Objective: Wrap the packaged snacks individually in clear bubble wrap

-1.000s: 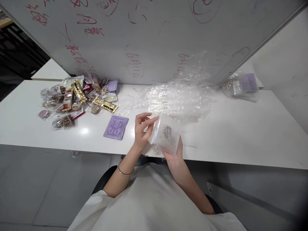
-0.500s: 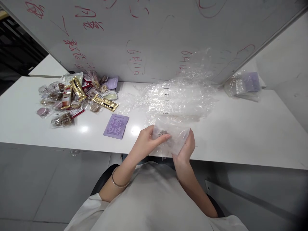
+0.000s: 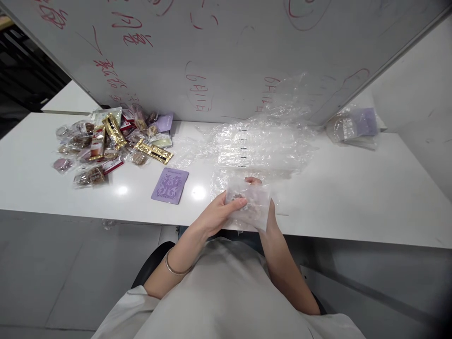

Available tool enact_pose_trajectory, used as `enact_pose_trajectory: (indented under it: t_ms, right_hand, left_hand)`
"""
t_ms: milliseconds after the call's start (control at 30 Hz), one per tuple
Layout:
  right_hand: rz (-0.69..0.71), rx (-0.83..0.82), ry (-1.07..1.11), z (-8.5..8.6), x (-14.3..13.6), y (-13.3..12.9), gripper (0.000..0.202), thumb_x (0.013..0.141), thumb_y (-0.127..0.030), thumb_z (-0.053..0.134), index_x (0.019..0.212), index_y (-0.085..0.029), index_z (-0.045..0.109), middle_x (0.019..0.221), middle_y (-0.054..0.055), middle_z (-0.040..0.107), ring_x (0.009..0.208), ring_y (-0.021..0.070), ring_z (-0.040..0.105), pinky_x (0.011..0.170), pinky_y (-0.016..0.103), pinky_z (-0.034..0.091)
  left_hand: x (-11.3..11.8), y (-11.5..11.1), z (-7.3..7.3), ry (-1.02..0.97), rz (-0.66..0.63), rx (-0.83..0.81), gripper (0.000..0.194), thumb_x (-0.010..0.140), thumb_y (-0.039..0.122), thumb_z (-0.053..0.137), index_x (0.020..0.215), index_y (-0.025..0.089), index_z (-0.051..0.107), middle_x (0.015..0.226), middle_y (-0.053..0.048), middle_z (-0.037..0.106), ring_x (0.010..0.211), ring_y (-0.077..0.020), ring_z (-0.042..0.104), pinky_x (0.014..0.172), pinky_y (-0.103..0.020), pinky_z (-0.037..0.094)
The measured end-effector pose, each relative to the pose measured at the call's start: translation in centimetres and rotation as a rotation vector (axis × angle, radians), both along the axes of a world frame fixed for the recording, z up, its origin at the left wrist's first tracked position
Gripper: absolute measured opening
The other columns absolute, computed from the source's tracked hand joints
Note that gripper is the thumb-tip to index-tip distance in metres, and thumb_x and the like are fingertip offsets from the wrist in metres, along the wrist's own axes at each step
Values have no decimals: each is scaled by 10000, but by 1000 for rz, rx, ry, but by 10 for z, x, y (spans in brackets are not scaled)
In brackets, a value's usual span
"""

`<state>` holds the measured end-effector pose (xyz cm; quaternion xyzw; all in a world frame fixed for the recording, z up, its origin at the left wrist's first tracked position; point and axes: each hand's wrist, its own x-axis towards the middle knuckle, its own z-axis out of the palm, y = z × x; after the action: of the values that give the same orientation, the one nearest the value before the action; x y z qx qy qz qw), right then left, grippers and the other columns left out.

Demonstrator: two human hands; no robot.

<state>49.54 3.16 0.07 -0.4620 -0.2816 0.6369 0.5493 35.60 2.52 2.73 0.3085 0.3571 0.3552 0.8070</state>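
Note:
A translucent plastic bag (image 3: 256,207) with small brown and pale contents is held between both hands at the table's front edge. My left hand (image 3: 221,212) grips its left side, the thumb lying across the front. Behind the bag is my right hand (image 3: 271,221), mostly hidden, with fingertips showing over the top edge and the palm at the right side. Clear plastic packaging (image 3: 264,146) is spread just beyond the hands. A purple sachet (image 3: 170,186) lies flat to the left of them.
Wrapped snacks and gold sachets (image 3: 115,132) are heaped at the left of the white table (image 3: 353,202). A whiteboard (image 3: 226,52) with red writing stands along the back. Filled clear bags (image 3: 355,127) lie at the back right.
My right hand has moved from the bag's right edge to behind it, its fingertips now showing above the top. The bag looks flatter and more upright.

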Motion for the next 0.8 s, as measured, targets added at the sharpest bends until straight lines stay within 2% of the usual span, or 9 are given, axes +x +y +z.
enact_pose_trajectory:
  t_ms: [133,233,300,367,433,533,667,733,800]
  right_hand:
    - [15,-47,-43,9,8,-1,343,757,-490,684,1032,-285,662,877,7,666,748,198,617,690,351,514]
    - [-103,-46,-152,17,20,-13,440,798,-598,642,1080,-265,691,1073,46,703,973,251,655,816,385,535]
    - [-88,-73,-161,22,29,-24,552,820,-690,577,1121,-245,698,1083,67,720,1032,281,662,847,409,542]
    - [-9,-136,-192,28,34,-35,556,774,-674,662,1105,-230,720,1030,70,744,1008,294,685,844,420,557]
    - [41,-183,-239,33,35,-43,469,712,-553,790,1060,-241,744,1027,57,755,1004,293,697,868,428,564]
    - [20,-166,-259,39,33,-52,386,706,-441,826,1044,-267,760,1077,41,754,1061,287,688,942,450,549]
    - [-222,-128,-203,36,47,-46,374,658,-369,863,991,-224,769,1019,50,765,987,268,712,898,435,580]
    - [-433,-118,-168,32,68,-31,375,637,-331,872,969,-198,760,987,50,765,924,237,719,822,384,610]
    - [-643,-122,-123,29,98,-9,337,648,-287,851,947,-174,745,970,46,757,896,206,713,758,329,621]
  left_hand:
    - [-1,0,7,13,-50,8,435,781,371,803,1150,198,650,1068,-63,706,972,-195,654,857,-308,486]
    - [0,0,10,68,20,60,414,802,398,777,1130,186,638,1046,-65,706,960,-202,658,847,-313,493]
    - [1,0,11,148,63,143,388,824,428,745,1108,191,627,1052,-61,700,966,-207,655,853,-322,495]
    - [4,0,12,268,9,278,356,863,470,685,1087,202,617,1051,-55,688,973,-213,644,855,-333,493]
    - [10,1,13,414,-115,436,335,932,520,562,1047,210,613,1017,-54,670,954,-217,630,843,-348,489]
    - [21,4,15,669,-210,633,435,1001,557,348,996,208,608,983,-78,626,944,-246,611,844,-404,489]
    - [15,1,41,929,-61,795,418,988,526,383,1094,186,603,1076,-130,574,983,-301,602,879,-509,497]
    - [-3,-15,66,774,-2,903,359,990,428,414,1268,251,555,1166,-124,584,1049,-296,606,927,-513,508]
    - [-22,-42,90,548,-73,1054,423,956,386,451,1375,385,505,1198,-89,631,1095,-316,614,882,-522,552]
